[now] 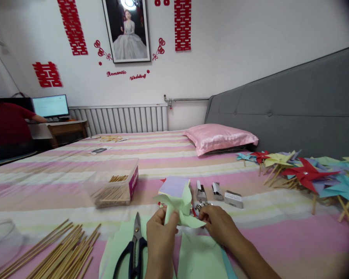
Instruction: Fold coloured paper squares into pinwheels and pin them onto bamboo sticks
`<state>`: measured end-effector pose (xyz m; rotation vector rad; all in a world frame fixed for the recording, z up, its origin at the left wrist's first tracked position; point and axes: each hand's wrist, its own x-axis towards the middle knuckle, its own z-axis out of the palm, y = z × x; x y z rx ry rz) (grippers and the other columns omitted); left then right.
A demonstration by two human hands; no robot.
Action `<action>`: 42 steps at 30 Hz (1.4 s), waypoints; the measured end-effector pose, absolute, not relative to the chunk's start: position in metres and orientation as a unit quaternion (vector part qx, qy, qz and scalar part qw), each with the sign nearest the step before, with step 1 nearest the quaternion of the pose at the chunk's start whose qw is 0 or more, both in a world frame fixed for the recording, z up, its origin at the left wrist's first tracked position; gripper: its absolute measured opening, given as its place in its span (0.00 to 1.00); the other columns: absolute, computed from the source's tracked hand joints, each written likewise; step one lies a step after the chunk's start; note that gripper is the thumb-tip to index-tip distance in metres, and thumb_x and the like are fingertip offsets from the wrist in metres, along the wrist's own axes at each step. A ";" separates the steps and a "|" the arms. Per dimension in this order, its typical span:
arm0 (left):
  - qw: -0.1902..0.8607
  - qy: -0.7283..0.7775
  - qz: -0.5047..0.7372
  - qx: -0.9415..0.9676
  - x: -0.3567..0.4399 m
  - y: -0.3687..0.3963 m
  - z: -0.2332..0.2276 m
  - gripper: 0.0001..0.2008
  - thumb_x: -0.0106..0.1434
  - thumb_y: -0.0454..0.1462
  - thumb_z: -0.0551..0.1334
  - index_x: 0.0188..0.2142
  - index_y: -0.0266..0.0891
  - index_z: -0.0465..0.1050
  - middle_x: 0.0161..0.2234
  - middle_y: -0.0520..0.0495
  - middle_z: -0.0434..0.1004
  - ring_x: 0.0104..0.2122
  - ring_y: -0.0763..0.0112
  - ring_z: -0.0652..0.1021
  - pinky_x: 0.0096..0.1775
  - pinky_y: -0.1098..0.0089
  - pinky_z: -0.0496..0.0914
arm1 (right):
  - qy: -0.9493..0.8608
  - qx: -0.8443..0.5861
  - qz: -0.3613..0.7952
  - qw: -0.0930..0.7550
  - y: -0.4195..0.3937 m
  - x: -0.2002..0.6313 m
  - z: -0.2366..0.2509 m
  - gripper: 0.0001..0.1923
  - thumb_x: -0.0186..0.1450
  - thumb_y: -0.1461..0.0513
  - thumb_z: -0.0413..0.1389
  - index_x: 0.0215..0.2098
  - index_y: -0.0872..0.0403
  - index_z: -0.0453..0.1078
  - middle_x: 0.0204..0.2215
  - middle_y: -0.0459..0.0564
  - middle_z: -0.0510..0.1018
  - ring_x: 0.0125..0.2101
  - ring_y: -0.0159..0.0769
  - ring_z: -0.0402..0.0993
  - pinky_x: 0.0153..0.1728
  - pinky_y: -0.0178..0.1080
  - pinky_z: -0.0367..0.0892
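Observation:
My left hand (160,236) pinches a pale green folded paper pinwheel (178,207) at its centre, holding it just above the bed. My right hand (218,224) rests beside it on the right, fingertips down among small metal pins (200,206) and touching the pinwheel's lower blade. Green paper sheets (202,255) lie under both hands. A stack of square coloured paper (173,186) with a lilac top sheet sits just behind the pinwheel.
Black-handled scissors (135,248) lie left of my left hand, wooden sticks (59,254) further left. A clear box of sticks (116,188), small staple boxes (216,192), finished pinwheels (305,172) at right, a pink pillow (219,137). A person in red (8,126) sits at a far-left desk.

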<state>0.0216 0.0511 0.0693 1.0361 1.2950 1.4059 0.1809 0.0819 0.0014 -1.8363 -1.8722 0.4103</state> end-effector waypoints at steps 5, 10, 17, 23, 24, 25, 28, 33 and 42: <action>0.460 0.530 0.568 0.430 0.021 0.051 0.068 0.10 0.46 0.38 0.62 0.27 0.33 0.74 0.16 0.54 0.67 0.19 0.75 0.63 0.22 0.76 0.58 | -0.681 -0.678 0.137 0.242 0.082 0.180 0.001 0.09 0.50 0.70 0.53 0.23 0.50 0.72 0.26 0.45 0.77 0.29 0.33 0.69 0.24 0.31 0.50; 0.456 0.532 0.569 0.430 0.020 0.051 0.068 0.08 0.46 0.38 0.62 0.24 0.34 0.73 0.16 0.55 0.67 0.18 0.75 0.63 0.22 0.75 0.58 | -0.674 -0.683 0.126 0.251 0.082 0.182 0.001 0.09 0.52 0.69 0.52 0.24 0.51 0.71 0.25 0.45 0.76 0.29 0.33 0.69 0.26 0.31 0.51; 0.458 0.532 0.567 0.431 0.019 0.050 0.069 0.09 0.46 0.39 0.62 0.25 0.34 0.75 0.16 0.55 0.68 0.19 0.75 0.63 0.22 0.76 0.58 | -0.657 -0.692 0.103 0.281 0.083 0.184 0.007 0.10 0.56 0.68 0.49 0.29 0.53 0.71 0.30 0.49 0.76 0.34 0.37 0.69 0.32 0.33 0.55; 0.462 0.532 0.566 0.428 0.020 0.053 0.068 0.08 0.46 0.38 0.62 0.24 0.34 0.74 0.15 0.56 0.66 0.18 0.77 0.62 0.21 0.77 0.57 | -0.732 -0.605 0.144 0.278 0.078 0.175 0.011 0.08 0.52 0.66 0.54 0.29 0.51 0.72 0.32 0.45 0.75 0.35 0.35 0.68 0.34 0.31 0.57; 0.460 0.532 0.565 0.431 0.020 0.053 0.068 0.08 0.46 0.38 0.62 0.24 0.34 0.73 0.15 0.56 0.66 0.18 0.77 0.62 0.21 0.77 0.57 | -0.747 -0.588 0.146 0.272 0.077 0.174 0.011 0.08 0.51 0.67 0.55 0.29 0.51 0.72 0.32 0.46 0.75 0.36 0.35 0.68 0.34 0.31 0.57; 0.459 0.531 0.565 0.434 0.020 0.054 0.067 0.08 0.47 0.38 0.61 0.25 0.34 0.73 0.16 0.56 0.66 0.18 0.77 0.62 0.21 0.77 0.57 | -0.757 -0.580 0.145 0.264 0.076 0.173 0.011 0.07 0.51 0.67 0.55 0.28 0.51 0.72 0.32 0.46 0.75 0.36 0.35 0.68 0.35 0.32 0.57; 0.460 0.529 0.560 0.441 0.020 0.054 0.067 0.09 0.48 0.38 0.61 0.26 0.33 0.72 0.17 0.55 0.66 0.19 0.77 0.61 0.22 0.77 0.57 | -0.752 -0.598 0.132 0.245 0.075 0.175 0.010 0.09 0.51 0.69 0.54 0.27 0.52 0.72 0.31 0.46 0.74 0.36 0.35 0.67 0.34 0.31 0.56; 0.459 0.534 0.548 0.452 0.019 0.052 0.065 0.10 0.50 0.38 0.60 0.28 0.32 0.72 0.18 0.54 0.66 0.19 0.77 0.61 0.22 0.76 0.58 | -0.706 -0.654 0.118 0.244 0.080 0.185 0.008 0.11 0.51 0.70 0.51 0.25 0.51 0.73 0.30 0.47 0.76 0.35 0.36 0.68 0.32 0.33 0.55; 0.457 0.536 0.545 0.454 0.019 0.053 0.064 0.10 0.50 0.38 0.59 0.29 0.32 0.72 0.18 0.54 0.66 0.20 0.76 0.61 0.22 0.76 0.57 | -0.663 -0.693 0.110 0.261 0.087 0.194 0.004 0.11 0.53 0.69 0.50 0.25 0.51 0.73 0.28 0.49 0.77 0.33 0.37 0.71 0.30 0.33 0.55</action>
